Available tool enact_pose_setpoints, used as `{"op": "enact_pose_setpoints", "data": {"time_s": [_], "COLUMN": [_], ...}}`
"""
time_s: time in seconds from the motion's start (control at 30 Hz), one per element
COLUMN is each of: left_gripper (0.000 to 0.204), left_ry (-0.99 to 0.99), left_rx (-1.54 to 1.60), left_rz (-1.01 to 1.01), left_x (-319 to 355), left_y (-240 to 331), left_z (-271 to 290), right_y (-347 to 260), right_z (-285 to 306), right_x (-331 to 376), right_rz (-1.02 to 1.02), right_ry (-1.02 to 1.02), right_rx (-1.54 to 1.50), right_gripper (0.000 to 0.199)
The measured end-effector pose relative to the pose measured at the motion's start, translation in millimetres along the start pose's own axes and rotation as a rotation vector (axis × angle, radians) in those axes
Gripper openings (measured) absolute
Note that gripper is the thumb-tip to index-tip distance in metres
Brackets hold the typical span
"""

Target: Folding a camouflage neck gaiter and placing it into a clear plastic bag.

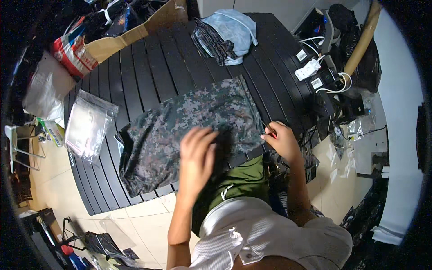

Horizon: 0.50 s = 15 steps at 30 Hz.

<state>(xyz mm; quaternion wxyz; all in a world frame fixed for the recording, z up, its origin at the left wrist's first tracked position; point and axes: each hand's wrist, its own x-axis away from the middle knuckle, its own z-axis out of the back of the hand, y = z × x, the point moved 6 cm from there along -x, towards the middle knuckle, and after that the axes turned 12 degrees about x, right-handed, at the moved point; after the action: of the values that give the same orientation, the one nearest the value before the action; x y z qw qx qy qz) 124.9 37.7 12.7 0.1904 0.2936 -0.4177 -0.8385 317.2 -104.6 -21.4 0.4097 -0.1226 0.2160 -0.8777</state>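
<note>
A dark camouflage-patterned cloth garment (175,117) lies spread across the black slatted table in front of me; I cannot tell which kind of garment. Over its near middle is my left hand (196,150), fingers loosely extended and somewhat blurred, holding nothing. Whether it touches the cloth is unclear. At the garment's right edge, my right hand (282,140) is closed on a small red tool (272,134) with a thin dark tip. Fingers hide most of that tool, so its kind does not show.
Folded light-blue and dark-striped cloths (229,33) are stacked at the table's far side. Clear plastic bags (90,126) lie at the left edge, near an opened cardboard box (117,45). A white power strip with cables (309,69), black boxes and a cardboard tube (362,45) crowd the right.
</note>
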Motion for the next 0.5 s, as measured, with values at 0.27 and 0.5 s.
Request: {"op": "enact_pose_setpoints", "data": {"time_s": [0.27, 0.5], "left_gripper": [0.024, 0.033], "left_ry": [-0.68, -0.239], "left_rx": [0.402, 0.327], "left_rz": [-0.414, -0.267], "left_x": [-74, -154], "left_y": [42, 107], "left_z": [-55, 4], "right_y": [-36, 8], "right_z": [31, 67], "right_x": [3, -4], "right_rz": [0.133, 0.201], "right_ry": [-0.264, 0.788], "right_rx": [-0.59, 0.4], "right_gripper": [0.013, 0.03]}}
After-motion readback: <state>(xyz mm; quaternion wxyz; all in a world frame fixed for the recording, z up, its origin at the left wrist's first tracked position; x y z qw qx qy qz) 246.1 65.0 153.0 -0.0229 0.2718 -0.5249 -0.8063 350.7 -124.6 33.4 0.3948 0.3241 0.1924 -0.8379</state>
